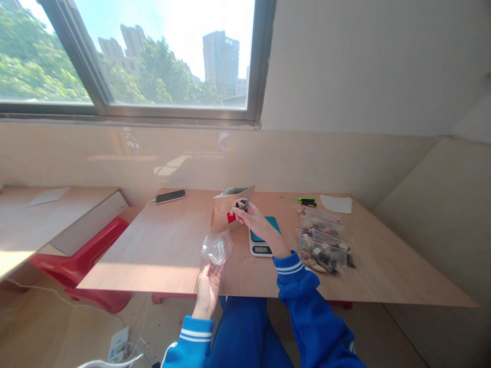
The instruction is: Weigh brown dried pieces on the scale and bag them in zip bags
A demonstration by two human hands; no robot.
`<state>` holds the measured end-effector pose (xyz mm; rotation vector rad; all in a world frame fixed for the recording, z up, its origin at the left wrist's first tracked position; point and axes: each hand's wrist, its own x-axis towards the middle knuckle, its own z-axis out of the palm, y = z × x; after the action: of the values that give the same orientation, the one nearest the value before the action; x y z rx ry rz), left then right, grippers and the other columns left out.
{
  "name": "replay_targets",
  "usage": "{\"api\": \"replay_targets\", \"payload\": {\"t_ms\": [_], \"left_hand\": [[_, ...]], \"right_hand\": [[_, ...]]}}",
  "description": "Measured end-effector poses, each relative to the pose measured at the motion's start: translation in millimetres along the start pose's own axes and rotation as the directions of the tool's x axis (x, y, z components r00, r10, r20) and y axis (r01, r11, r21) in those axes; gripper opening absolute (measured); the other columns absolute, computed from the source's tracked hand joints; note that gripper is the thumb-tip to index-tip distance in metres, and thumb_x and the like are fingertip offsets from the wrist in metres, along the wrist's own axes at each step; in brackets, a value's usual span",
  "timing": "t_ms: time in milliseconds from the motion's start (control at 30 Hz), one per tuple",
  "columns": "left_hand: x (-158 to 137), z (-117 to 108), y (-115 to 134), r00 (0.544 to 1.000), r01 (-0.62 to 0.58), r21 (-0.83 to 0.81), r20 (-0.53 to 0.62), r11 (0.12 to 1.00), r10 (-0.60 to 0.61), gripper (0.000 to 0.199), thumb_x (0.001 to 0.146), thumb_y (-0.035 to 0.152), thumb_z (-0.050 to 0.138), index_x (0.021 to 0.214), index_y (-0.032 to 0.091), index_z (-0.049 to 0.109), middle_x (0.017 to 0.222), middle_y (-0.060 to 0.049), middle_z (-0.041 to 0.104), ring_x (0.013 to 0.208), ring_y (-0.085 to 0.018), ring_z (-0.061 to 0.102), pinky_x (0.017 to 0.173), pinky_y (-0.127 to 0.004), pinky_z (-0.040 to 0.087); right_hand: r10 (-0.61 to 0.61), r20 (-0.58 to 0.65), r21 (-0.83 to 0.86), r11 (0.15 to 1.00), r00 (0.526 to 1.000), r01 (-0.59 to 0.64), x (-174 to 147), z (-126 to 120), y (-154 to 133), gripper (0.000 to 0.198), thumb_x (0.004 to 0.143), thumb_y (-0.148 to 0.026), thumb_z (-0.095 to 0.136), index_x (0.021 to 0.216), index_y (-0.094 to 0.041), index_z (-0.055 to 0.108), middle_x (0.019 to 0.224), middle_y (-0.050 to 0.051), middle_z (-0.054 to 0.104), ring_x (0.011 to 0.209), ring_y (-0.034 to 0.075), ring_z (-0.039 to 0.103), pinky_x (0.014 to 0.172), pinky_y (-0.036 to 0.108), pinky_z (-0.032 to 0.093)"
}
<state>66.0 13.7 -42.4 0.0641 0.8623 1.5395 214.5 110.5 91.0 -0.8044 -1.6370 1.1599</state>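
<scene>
My left hand (209, 286), palm up near the table's front edge, holds a clear plastic bag (217, 249) from below. The bag stands open toward the paper bag and shows nothing but creased film. My right hand (251, 217) is closed on a small dark piece with a pale part (241, 205); its exact kind is too small to tell. Just behind those fingers stands a brown kraft paper bag (220, 214) with an open top and a red mark. Under my right wrist is a white kitchen scale (261, 249) with a teal top, partly hidden by the arm.
Several zip bags (322, 243) of dark and pale pieces lie right of the scale. Behind them are screwdrivers (306, 200) and a white paper (336, 204). A phone (171, 197) with a cable lies back left. A red chair (88, 245) stands between the tables.
</scene>
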Motion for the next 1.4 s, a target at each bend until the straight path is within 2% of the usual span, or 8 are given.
{"api": "replay_targets", "payload": {"t_ms": [167,267,333,467,733,1000,1200,1400], "left_hand": [[1.2,-5.1,6.8,1.000,-0.016,0.000,0.008,1.000,0.016,0.021,0.085,0.013,0.046,0.091,0.014,0.066,0.104,-0.010,0.073,0.110,-0.020,0.064,0.107,-0.036,0.044],[0.8,-6.1,10.1,1.000,-0.020,0.006,0.021,1.000,0.019,0.021,0.085,0.014,0.047,0.090,0.015,0.067,0.105,-0.009,0.073,0.109,-0.020,0.065,0.106,-0.036,0.045],[0.3,-7.1,11.8,1.000,-0.019,0.014,0.025,1.000,0.019,0.020,0.084,0.015,0.048,0.089,0.015,0.067,0.105,-0.010,0.073,0.109,-0.021,0.065,0.105,-0.037,0.046],[0.0,-9.4,14.1,0.999,-0.020,0.024,0.027,1.000,0.019,0.018,0.083,0.016,0.050,0.088,0.015,0.067,0.106,-0.011,0.073,0.109,-0.021,0.065,0.105,-0.037,0.045],[0.4,-10.4,13.8,0.999,-0.013,0.030,0.051,0.999,0.012,0.017,0.083,0.018,0.051,0.089,0.016,0.067,0.106,-0.011,0.073,0.109,-0.021,0.064,0.107,-0.036,0.043],[2.1,-12.2,14.6,0.997,-0.017,0.048,0.070,0.999,0.014,0.017,0.081,0.019,0.053,0.090,0.016,0.067,0.109,-0.011,0.072,0.112,-0.022,0.063,0.107,-0.037,0.043],[1.7,-11.8,16.9,0.997,-0.010,0.031,0.073,0.999,0.008,0.018,0.085,0.018,0.049,0.091,0.015,0.066,0.106,-0.012,0.073,0.109,-0.022,0.065,0.106,-0.037,0.044],[1.4,-12.2,17.4,0.999,-0.015,0.044,0.040,0.999,0.013,0.013,0.083,0.015,0.050,0.083,0.016,0.063,0.091,-0.008,0.076,0.094,-0.021,0.071,0.101,-0.039,0.049]], "right_hand": [[-0.171,-0.031,-0.384,0.912,0.985,0.146,63.6,-29.6,-21.3,0.013,0.080,-0.029,0.056,0.086,-0.019,0.050,0.076,-0.003,0.047,0.069,0.012,0.043,0.065,0.024,0.038],[-0.144,0.051,-0.631,0.762,0.988,0.144,87.2,-38.0,-15.1,0.009,0.076,-0.017,0.058,0.079,-0.019,0.049,0.076,-0.002,0.047,0.068,0.013,0.042,0.066,0.026,0.038],[-0.109,0.107,-0.694,0.704,0.988,0.153,94.4,-40.6,-8.6,0.008,0.077,-0.014,0.056,0.075,-0.018,0.049,0.077,0.000,0.048,0.068,0.013,0.041,0.067,0.027,0.038],[-0.063,0.172,-0.694,0.701,0.983,0.166,97.7,-45.8,-2.5,0.002,0.078,-0.015,0.056,0.079,-0.016,0.055,0.079,0.001,0.050,0.069,0.013,0.044,0.065,0.026,0.039],[0.010,0.265,-0.610,0.777,0.964,0.160,96.8,-59.5,-13.6,0.035,0.070,-0.010,0.061,0.105,-0.016,0.061,0.096,0.003,0.061,0.082,0.014,0.055,0.071,0.025,0.044],[0.067,0.297,-0.529,0.842,0.952,0.106,100.3,-66.7,-13.7,0.045,0.063,-0.005,0.062,0.107,-0.017,0.062,0.092,0.001,0.066,0.078,0.014,0.057,0.068,0.024,0.045],[0.020,0.317,-0.385,0.916,0.948,0.110,96.7,-66.1,-5.0,0.053,0.065,-0.011,0.065,0.117,-0.018,0.056,0.110,0.005,0.064,0.099,0.019,0.059,0.084,0.031,0.048],[-0.054,0.158,-0.468,0.875,0.986,0.123,84.4,-60.2,-11.5,0.038,0.075,-0.009,0.052,0.112,-0.017,0.058,0.117,0.009,0.062,0.107,0.020,0.058,0.093,0.038,0.046]]}}
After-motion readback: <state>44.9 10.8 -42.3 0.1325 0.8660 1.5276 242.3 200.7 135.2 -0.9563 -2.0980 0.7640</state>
